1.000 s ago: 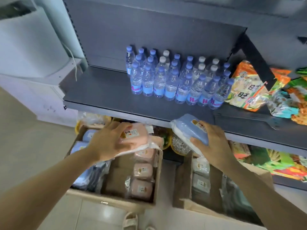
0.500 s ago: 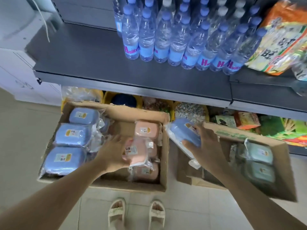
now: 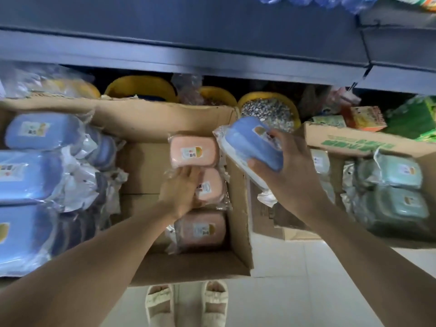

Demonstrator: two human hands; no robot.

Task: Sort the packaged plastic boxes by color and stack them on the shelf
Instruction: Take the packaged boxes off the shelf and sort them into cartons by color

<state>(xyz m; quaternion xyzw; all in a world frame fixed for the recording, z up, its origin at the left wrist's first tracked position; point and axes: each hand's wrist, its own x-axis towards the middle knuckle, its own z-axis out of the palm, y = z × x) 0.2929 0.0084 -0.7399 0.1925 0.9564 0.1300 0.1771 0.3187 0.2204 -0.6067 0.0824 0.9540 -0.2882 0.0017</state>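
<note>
step: pink box (image 3: 210,187) is gripped by curled left hand (image 3: 180,188), right half of carton (image 3: 188,267) | blue box (image 3: 253,142) is clasped in right hand (image 3: 290,171), right of carton | advice: wrap is best pinched firmly, colours kept apart | shelf (image 3: 165,55) beyond carton

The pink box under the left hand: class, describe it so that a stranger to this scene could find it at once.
Start at the big cardboard carton on the floor below the shelf edge. Along its right wall runs a column of three wrapped pink boxes. The one meant is the middle pink box: it alone has the left hand resting on it.
</note>
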